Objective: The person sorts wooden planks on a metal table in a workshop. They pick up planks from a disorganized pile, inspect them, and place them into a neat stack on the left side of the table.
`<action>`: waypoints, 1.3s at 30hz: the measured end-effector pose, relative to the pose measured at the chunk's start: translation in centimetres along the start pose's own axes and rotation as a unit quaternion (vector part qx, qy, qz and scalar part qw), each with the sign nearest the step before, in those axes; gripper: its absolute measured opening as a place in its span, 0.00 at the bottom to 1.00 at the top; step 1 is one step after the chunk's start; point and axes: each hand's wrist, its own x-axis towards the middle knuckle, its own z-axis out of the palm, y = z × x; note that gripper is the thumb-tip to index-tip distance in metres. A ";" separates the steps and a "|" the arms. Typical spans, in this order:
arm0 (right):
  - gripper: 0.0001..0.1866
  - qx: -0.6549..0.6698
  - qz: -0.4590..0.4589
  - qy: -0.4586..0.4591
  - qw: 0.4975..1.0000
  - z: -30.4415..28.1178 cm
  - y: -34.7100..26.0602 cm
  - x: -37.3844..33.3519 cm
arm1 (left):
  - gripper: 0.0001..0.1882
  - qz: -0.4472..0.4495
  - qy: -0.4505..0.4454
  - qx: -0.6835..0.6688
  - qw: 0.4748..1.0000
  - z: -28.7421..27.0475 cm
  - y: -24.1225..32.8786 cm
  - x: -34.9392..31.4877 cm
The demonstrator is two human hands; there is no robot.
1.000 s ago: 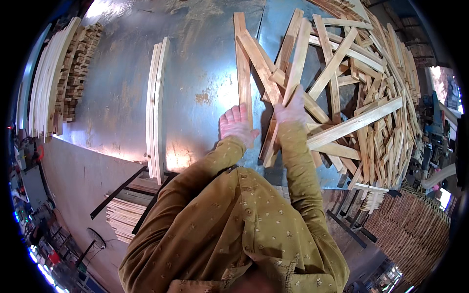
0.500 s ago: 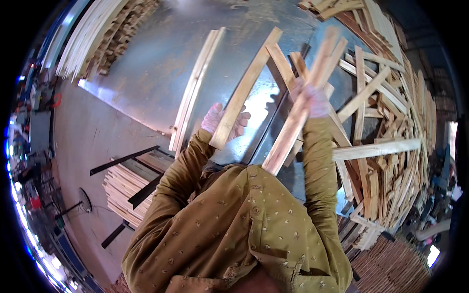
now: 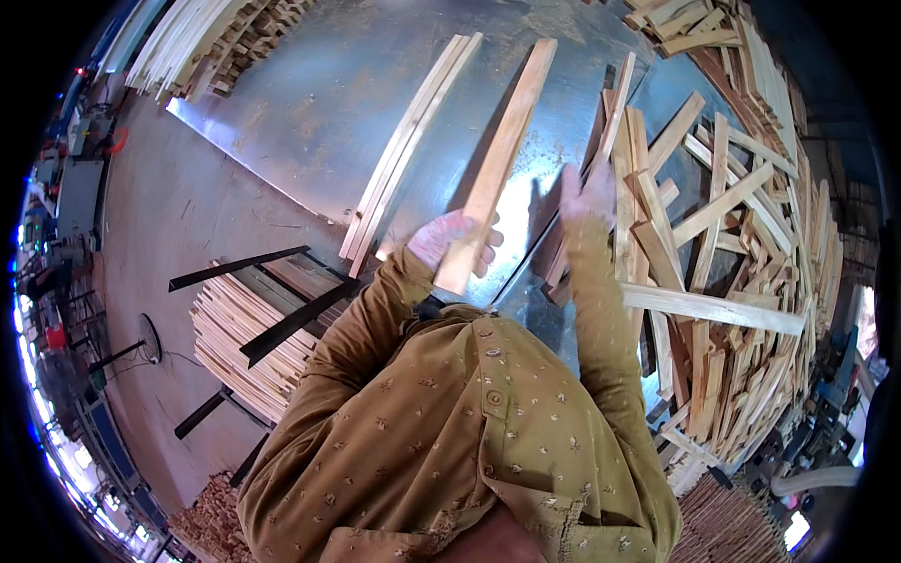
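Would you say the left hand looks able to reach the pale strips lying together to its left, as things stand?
Probably yes: the pale strips lie near the left hand, with nothing visible blocking the way. However, that hand is holding a wooden piece, which may hinder grasping them.

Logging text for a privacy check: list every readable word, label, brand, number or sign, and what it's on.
No readable text.
Wooden strip in the grip of the left hand: no lettering visible.
Loose strip pile: none I can make out.
Metal tabletop: brownish marks, no legible text.
Olive shirt: small motifs, not letters.
Left-edge equipment, right-edge equipment: too small and blurred to tell.
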 end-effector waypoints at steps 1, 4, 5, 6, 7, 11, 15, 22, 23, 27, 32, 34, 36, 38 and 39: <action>0.33 0.146 -0.084 0.010 0.986 1.2 0.1 -1.7 | 0.23 -0.031 0.047 0.084 0.995 0.5 -0.1 0.2; 0.30 0.550 0.296 -0.302 0.720 0.3 -5.4 -5.2 | 0.24 -0.033 0.115 0.544 0.831 -0.7 -2.5 2.2; 0.31 0.548 0.339 -0.335 0.687 0.0 -5.7 -5.4 | 0.24 -0.047 0.144 0.714 0.684 3.5 -1.0 0.7; 0.31 0.495 0.293 -0.351 0.739 -1.1 -6.3 -5.3 | 0.26 -0.108 0.087 0.772 0.621 5.0 0.4 0.6; 0.31 0.440 0.244 -0.363 0.784 -2.5 -6.4 -5.0 | 0.28 -0.018 0.150 0.785 0.601 3.5 0.2 0.0; 0.31 0.224 -0.070 -0.322 0.917 -6.8 -2.7 -3.4 | 0.36 0.310 0.236 0.878 0.277 7.4 5.4 -5.8; 0.31 -0.044 -0.300 -0.447 0.842 -11.9 -7.7 0.4 | 0.32 0.087 0.204 0.975 -0.003 9.1 10.1 -7.9; 0.43 -0.020 -0.134 -0.014 0.991 -5.1 -3.1 -2.1 | 0.13 0.096 0.370 0.854 0.352 3.8 7.5 -18.5; 0.45 -0.080 -0.068 -0.048 0.993 -2.3 -1.7 -3.7 | 0.14 0.088 0.428 0.810 0.391 3.2 6.2 -19.6; 0.46 -0.252 -0.043 -0.124 0.959 2.7 -2.2 -8.1 | 0.17 0.200 0.583 0.540 0.573 -4.4 -2.8 -28.1; 0.16 -0.150 -0.041 -0.366 0.917 4.2 1.8 -5.6 | 0.26 0.071 0.797 0.471 0.370 -4.1 -12.7 -38.8; 0.16 0.136 0.058 -0.335 0.931 10.2 12.4 -1.5 | 0.28 0.135 0.852 0.347 0.367 -4.5 -10.1 -41.0; 0.19 0.400 0.269 -0.351 0.803 12.5 10.0 -1.8 | 0.27 0.232 0.861 0.276 0.359 -14.3 -15.0 -48.8; 0.22 0.392 0.356 -0.315 0.788 8.8 -0.9 -4.9 | 0.25 0.255 0.878 0.218 0.341 -18.8 -17.9 -53.3; 0.23 0.287 0.301 -0.317 0.852 7.8 -3.7 -5.7 | 0.23 0.206 0.895 0.212 0.335 -19.9 -17.1 -55.0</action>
